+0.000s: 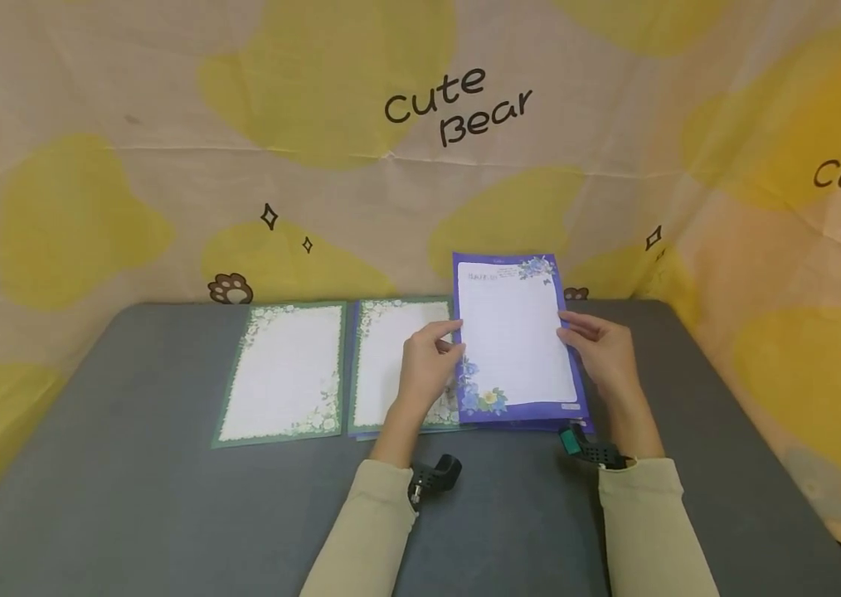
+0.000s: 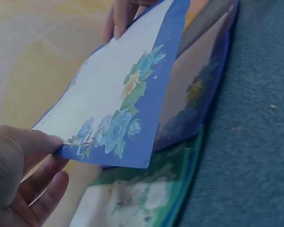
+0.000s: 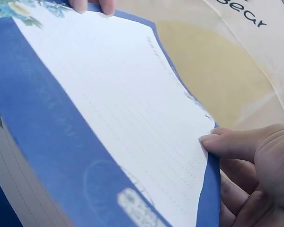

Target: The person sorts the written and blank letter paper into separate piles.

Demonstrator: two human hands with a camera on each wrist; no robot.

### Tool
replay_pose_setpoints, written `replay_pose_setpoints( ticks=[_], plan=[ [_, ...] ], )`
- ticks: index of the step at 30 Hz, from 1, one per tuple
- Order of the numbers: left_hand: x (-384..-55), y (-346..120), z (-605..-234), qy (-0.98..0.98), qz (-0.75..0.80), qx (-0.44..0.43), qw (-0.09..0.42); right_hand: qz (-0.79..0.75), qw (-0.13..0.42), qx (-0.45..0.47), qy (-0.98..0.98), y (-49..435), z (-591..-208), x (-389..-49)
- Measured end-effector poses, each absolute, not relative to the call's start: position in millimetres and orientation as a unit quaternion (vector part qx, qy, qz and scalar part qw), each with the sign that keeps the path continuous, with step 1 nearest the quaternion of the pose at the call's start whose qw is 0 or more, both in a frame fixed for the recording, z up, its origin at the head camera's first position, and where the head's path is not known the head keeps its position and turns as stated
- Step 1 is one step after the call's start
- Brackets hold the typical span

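A sheet of lined writing paper (image 1: 513, 332) with a blue border and printed blue flowers is held up at a tilt over the table. My left hand (image 1: 430, 365) pinches its left edge between thumb and fingers. At the opposite edge, my right hand (image 1: 605, 355) pinches it the same way. Below the raised sheet lies another blue-bordered sheet (image 2: 206, 90), mostly covered in the head view. To the left is a green-bordered sheet with white flowers (image 1: 383, 365), partly behind my left hand, with a blue edge showing under it.
A second green-bordered sheet (image 1: 282, 373) lies farther left on the dark grey table (image 1: 129, 497). Behind the table hangs a cloth backdrop (image 1: 346, 191) with yellow patches and lettering, which also runs along the right side. Both wrists wear a black strapped device (image 1: 435, 477).
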State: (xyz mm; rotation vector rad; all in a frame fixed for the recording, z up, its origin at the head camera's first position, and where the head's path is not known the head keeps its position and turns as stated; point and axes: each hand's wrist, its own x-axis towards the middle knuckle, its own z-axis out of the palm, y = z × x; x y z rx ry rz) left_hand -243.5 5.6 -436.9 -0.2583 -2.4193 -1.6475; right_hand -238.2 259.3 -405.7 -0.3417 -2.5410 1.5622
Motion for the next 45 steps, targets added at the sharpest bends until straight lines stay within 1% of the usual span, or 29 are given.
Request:
replay_pose_setpoints(
  ticks=[9, 17, 19, 24, 26, 40, 45],
  plan=[
    [-247, 15, -448, -0.854, -0.504, -0.094, 0.086, 0.474, 0.07, -0.122, -0.869, 264, -422, -244],
    [-250, 22, -457, -0.9, -0.406, -0.113, 0.114, 0.47, 0.077, -0.133, -0.869, 265, -435, -244],
    [-249, 22, -458, -0.906, -0.392, -0.12, 0.105, 0.469, 0.078, -0.14, -0.869, 265, -437, -244],
    [-248, 23, -460, -0.926, -0.343, -0.141, 0.063, 0.448, 0.086, -0.16, -0.875, 265, -445, -246],
    [-248, 23, -460, -0.93, -0.332, -0.146, 0.056, 0.436, 0.089, -0.163, -0.881, 266, -449, -247],
    [-251, 25, -464, -0.921, -0.363, -0.133, 0.052, 0.38, 0.123, -0.142, -0.906, 264, -459, -247],
    [-250, 23, -465, -0.916, -0.377, -0.131, 0.043, 0.329, 0.137, -0.124, -0.926, 263, -462, -245]
  ],
)
